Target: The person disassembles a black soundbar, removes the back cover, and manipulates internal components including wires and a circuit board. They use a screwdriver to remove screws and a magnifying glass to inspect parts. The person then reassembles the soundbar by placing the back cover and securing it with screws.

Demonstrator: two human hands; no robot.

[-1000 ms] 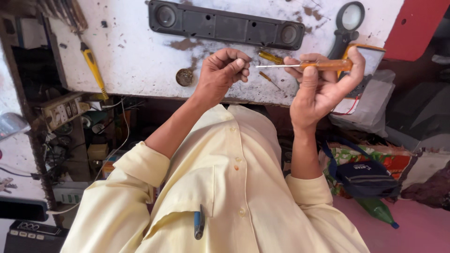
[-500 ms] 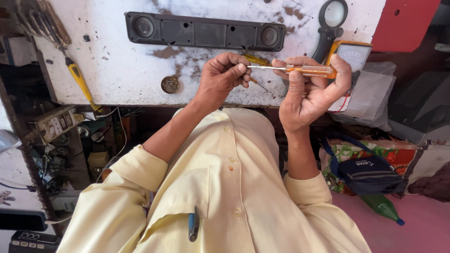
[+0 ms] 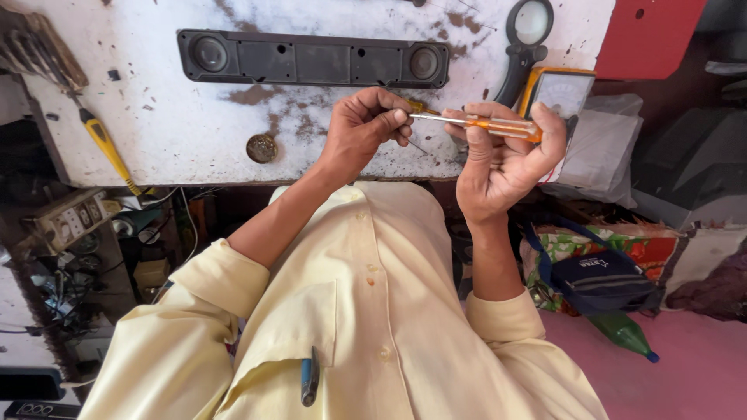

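- The right hand (image 3: 502,159) has its grip closed around the orange handle of a screwdriver (image 3: 476,123), held level above the white surface (image 3: 194,140).
- The left hand (image 3: 362,128) pinches the screwdriver's metal tip between its fingertips.
- A long black speaker bar (image 3: 311,58) lies just beyond the hands.
- A magnifying glass (image 3: 525,39) and a yellow meter (image 3: 556,92) sit nearby.

The left hand (image 3: 366,128) and right hand (image 3: 506,159) now sit closer together near the upper middle of the frame than a second ago. The orange-handled screwdriver (image 3: 478,123) lies more level, its tip meeting the left fingertips. The black speaker bar (image 3: 311,58) and magnifier (image 3: 527,31) show lower in the frame.
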